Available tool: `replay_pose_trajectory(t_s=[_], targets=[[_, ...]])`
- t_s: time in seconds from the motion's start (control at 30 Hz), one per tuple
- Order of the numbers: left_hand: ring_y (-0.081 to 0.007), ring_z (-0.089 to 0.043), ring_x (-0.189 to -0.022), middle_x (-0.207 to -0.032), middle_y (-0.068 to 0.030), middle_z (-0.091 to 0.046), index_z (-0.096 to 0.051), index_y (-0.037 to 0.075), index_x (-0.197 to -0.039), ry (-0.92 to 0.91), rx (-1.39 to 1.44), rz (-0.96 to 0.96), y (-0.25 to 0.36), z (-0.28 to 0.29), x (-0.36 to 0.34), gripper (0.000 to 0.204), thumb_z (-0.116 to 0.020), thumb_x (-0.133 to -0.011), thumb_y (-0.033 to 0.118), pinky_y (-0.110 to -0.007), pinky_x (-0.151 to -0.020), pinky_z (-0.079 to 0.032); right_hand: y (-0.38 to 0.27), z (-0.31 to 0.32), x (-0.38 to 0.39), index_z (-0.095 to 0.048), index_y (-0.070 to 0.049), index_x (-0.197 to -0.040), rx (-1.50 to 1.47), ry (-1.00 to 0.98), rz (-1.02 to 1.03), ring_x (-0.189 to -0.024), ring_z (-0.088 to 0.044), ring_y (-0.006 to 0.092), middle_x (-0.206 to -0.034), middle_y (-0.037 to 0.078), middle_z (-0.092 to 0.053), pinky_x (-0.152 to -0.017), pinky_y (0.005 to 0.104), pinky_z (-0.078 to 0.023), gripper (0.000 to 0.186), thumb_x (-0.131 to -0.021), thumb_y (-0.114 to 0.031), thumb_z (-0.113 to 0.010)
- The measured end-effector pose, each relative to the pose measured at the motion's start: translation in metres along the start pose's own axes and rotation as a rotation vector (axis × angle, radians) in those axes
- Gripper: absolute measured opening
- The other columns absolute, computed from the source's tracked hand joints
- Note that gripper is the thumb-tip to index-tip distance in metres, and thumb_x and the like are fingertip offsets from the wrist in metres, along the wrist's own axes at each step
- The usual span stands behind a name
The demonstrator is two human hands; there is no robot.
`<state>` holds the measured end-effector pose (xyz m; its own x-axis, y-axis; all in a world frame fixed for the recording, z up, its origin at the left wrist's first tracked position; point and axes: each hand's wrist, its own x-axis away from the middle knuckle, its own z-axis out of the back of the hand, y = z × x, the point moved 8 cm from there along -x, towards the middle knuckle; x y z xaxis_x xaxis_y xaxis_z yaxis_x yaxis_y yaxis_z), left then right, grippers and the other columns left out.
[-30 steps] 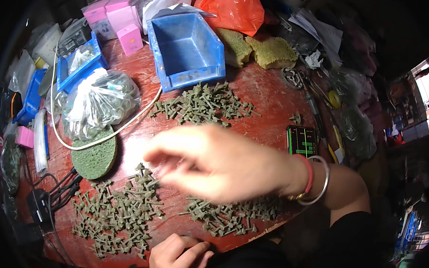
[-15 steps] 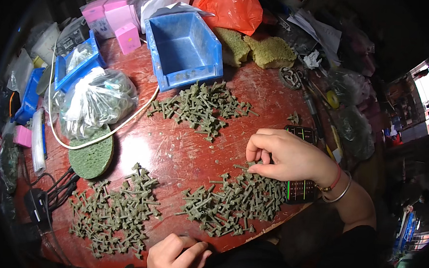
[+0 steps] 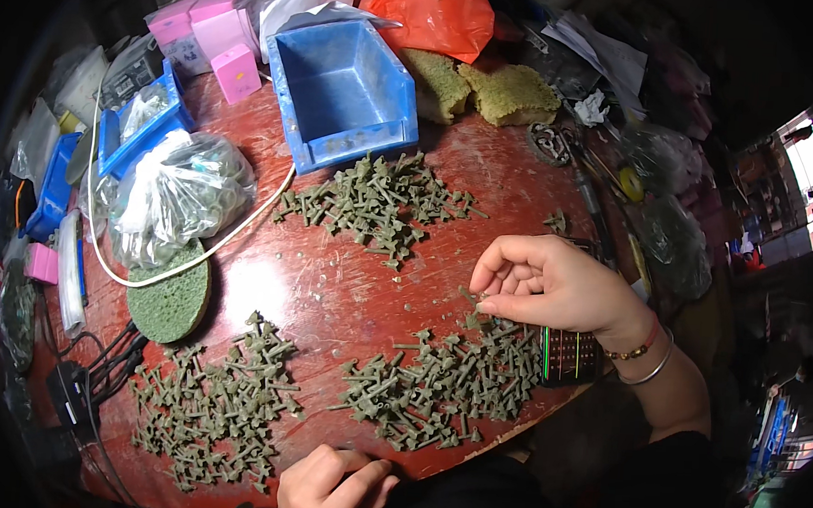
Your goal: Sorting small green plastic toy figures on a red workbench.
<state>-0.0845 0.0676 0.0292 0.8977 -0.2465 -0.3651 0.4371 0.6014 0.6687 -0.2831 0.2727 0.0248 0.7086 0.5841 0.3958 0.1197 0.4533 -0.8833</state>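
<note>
My right hand (image 3: 553, 286) hovers over the near right pile, its thumb and forefinger closed on a small grey-green metal part (image 3: 471, 299), shaped like a short screw with a winged head. That near right pile of grey-green screw-like parts (image 3: 440, 386) spreads below the hand. Another such pile (image 3: 215, 410) lies at the near left, and a third (image 3: 377, 201) in front of the blue bin. At the table's near edge rests my left hand (image 3: 332, 487), its fingers curled in a loose fist and nothing showing in them.
A blue open-front bin (image 3: 342, 92) stands at the back. Left of it are a tied clear bag (image 3: 182, 198), a green round sponge (image 3: 169, 295), a white cord and pink boxes (image 3: 236, 71). Beside my right wrist lies a dark phone-like device (image 3: 570, 357). Tools and bags line the right side.
My right hand has lifted slightly away from the near right pile, with the small part at its fingertips. My left hand stays put. The whole view has shifted a little.
</note>
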Motion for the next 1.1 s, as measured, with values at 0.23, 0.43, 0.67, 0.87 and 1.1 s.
replay_pose_trajectory(t_s=[0.23, 0.43, 0.67, 0.87, 1.1], targets=[[-0.0303, -0.063, -0.079, -0.090, -0.0086, -0.066, -0.073, 0.007, -0.103, -0.013, 0.036, 0.004, 0.007, 0.008, -0.004, 0.029, -0.086, -0.077, 0.006, -0.043, -0.072, -0.049, -0.007, -0.003, -0.006, -0.068, -0.001, -0.103, -0.010, 0.025, 0.029, -0.079, -0.063, 0.0021, -0.092, 0.000, -0.068, -0.066, 0.0169, -0.052, 0.017, -0.093, -0.007, -0.080], [-0.0298, -0.063, -0.079, -0.090, -0.0085, -0.066, -0.073, 0.007, -0.103, -0.010, 0.025, 0.008, 0.008, 0.008, -0.004, 0.030, -0.087, -0.077, 0.006, -0.043, -0.073, -0.048, -0.007, -0.004, -0.005, -0.067, -0.002, -0.103, -0.071, 0.032, 0.015, -0.082, -0.063, 0.0023, -0.094, 0.000, -0.067, -0.066, 0.0167, -0.052, 0.019, -0.092, -0.007, -0.081], [-0.0215, -0.062, -0.064, -0.081, -0.0053, -0.066, -0.078, 0.006, -0.096, 0.000, 0.015, -0.007, 0.000, 0.001, -0.001, 0.029, -0.088, -0.069, 0.004, -0.034, -0.054, -0.049, -0.032, -0.008, 0.003, -0.062, 0.000, -0.100, 0.452, 0.277, 0.335, -0.081, -0.065, 0.0081, -0.093, 0.004, -0.063, -0.068, 0.0219, -0.055, 0.025, -0.087, -0.004, -0.083], [-0.0294, -0.062, -0.078, -0.089, -0.0082, -0.066, -0.074, 0.008, -0.103, -0.016, 0.010, 0.002, 0.008, 0.006, -0.004, 0.029, -0.087, -0.077, 0.007, -0.042, -0.073, -0.048, -0.029, -0.003, 0.009, -0.063, 0.001, -0.100, 0.447, 0.288, 0.319, -0.078, -0.068, 0.0135, -0.095, 0.008, -0.062, -0.067, 0.0271, -0.057, 0.018, -0.090, -0.001, -0.077], [-0.0295, -0.063, -0.078, -0.089, -0.0082, -0.066, -0.074, 0.008, -0.103, -0.021, 0.017, 0.010, 0.007, 0.006, -0.004, 0.029, -0.086, -0.077, 0.007, -0.042, -0.071, -0.049, -0.020, 0.005, 0.004, -0.067, 0.001, -0.107, 0.571, 0.310, 0.316, -0.080, -0.067, 0.0146, -0.099, 0.009, -0.063, -0.069, 0.0271, -0.055, 0.015, -0.093, 0.000, -0.072]])
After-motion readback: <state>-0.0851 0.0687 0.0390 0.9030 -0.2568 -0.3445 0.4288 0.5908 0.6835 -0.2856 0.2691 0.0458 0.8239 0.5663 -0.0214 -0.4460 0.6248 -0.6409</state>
